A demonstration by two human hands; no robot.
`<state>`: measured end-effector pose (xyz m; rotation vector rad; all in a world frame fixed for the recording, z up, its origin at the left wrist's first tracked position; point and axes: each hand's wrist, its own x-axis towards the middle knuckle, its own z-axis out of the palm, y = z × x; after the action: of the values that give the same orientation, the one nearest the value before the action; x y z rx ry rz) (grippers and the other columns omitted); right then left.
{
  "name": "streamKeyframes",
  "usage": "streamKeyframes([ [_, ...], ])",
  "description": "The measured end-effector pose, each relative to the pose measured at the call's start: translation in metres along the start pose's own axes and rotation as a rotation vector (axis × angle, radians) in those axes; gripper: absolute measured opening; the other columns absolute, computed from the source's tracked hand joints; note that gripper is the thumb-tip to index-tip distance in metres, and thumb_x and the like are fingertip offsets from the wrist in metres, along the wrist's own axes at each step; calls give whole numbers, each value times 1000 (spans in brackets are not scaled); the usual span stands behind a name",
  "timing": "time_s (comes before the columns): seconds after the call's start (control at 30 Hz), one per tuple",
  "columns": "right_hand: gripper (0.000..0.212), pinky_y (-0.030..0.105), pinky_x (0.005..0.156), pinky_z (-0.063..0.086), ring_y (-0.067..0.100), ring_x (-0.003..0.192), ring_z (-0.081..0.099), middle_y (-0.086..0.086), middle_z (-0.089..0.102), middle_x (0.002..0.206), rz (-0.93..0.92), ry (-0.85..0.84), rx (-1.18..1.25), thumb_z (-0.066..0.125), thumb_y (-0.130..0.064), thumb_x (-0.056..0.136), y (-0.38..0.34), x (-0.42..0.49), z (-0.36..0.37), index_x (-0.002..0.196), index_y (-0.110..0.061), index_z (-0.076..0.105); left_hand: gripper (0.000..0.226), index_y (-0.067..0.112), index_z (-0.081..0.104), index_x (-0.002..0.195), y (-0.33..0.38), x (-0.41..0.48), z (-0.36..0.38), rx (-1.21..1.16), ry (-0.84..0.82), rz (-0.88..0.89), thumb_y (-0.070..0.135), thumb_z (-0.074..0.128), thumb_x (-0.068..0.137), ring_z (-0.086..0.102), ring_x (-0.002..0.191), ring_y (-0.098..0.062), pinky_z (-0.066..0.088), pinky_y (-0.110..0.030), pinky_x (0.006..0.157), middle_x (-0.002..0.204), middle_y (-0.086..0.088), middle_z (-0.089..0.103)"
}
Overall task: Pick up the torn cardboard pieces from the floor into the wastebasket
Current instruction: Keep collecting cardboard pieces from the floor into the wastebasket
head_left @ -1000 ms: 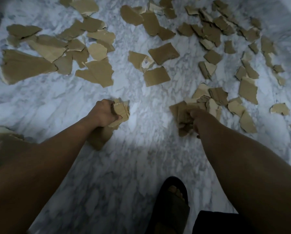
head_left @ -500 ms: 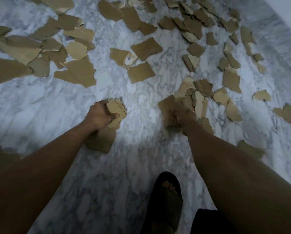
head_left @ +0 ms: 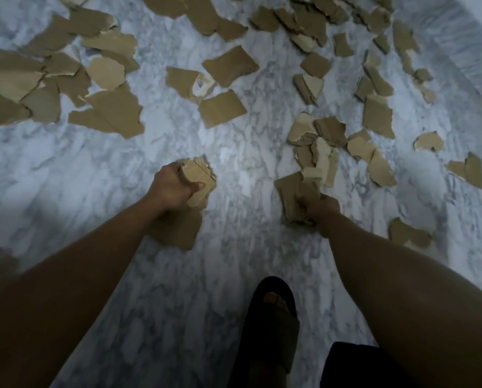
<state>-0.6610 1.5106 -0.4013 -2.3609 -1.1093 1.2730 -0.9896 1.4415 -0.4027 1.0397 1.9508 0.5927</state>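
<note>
Dozens of torn cardboard pieces (head_left: 116, 116) are littering the marble floor (head_left: 234, 158), mostly beyond the hands. Well apart, the left hand (head_left: 172, 189) is clutching a stack (head_left: 200, 177) of scraps, and the right hand (head_left: 322, 208) is gripping a crumpled bundle (head_left: 293, 194).

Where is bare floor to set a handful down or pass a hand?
Bare marble floor between the left hand and right hand, on toward the sandal; also left of the left hand, below the far-left cardboard pieces. Crowded: far edge and beyond the right hand.
</note>
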Motion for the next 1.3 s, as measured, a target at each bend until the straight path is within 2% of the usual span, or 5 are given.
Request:
streamKeyframes([
  [0.2, 41, 45, 81, 59, 30, 93, 64, 10, 67, 102, -349, -67, -242, 78, -22, 78, -65, -34, 63, 112, -4, 64, 59, 16, 49, 127, -15, -9, -30, -119, 49, -24, 28, 80, 78, 58, 116, -28, 50, -40, 96, 124, -5, 61],
  [0.53, 68, 47, 91, 56, 27, 111, 64, 5, 62, 116, -708, -460, -261, 90, -17, 68, -156, -131, 236, 125, -9, 54, 83, 15, 33, 148, -83, -77, -200, -222, 334, -256, 27, 80, 80, 54, 112, -21, 44, -29, 90, 131, -2, 53],
  [0.67, 67, 38, 94, 53, 24, 111, 64, 11, 65, 124, -816, -626, -312, 88, -13, 73, -174, -183, 296, 131, -5, 57, 61, 3, 52, 131, -116, -139, -260, -89, 252, -506, 26, 79, 82, 56, 104, -28, 50, -40, 90, 115, -8, 53],
  [0.87, 54, 36, 82, 54, 22, 94, 65, 10, 69, 110, -895, -686, -422, 88, -15, 72, -164, -211, 326, 118, -4, 62, 94, 15, 20, 154, -177, -175, -242, 60, 18, -574, 26, 79, 81, 40, 137, -30, 38, -35, 105, 155, -8, 32],
  [1.3, 44, 30, 66, 50, 26, 94, 67, 10, 69, 106, -792, -654, -476, 84, -22, 76, -133, -184, 309, 112, -4, 67, 111, 17, 9, 156, -212, -162, -184, -20, 155, -492, 9, 82, 73, 50, 127, -32, 44, -36, 101, 146, -15, 43],
])
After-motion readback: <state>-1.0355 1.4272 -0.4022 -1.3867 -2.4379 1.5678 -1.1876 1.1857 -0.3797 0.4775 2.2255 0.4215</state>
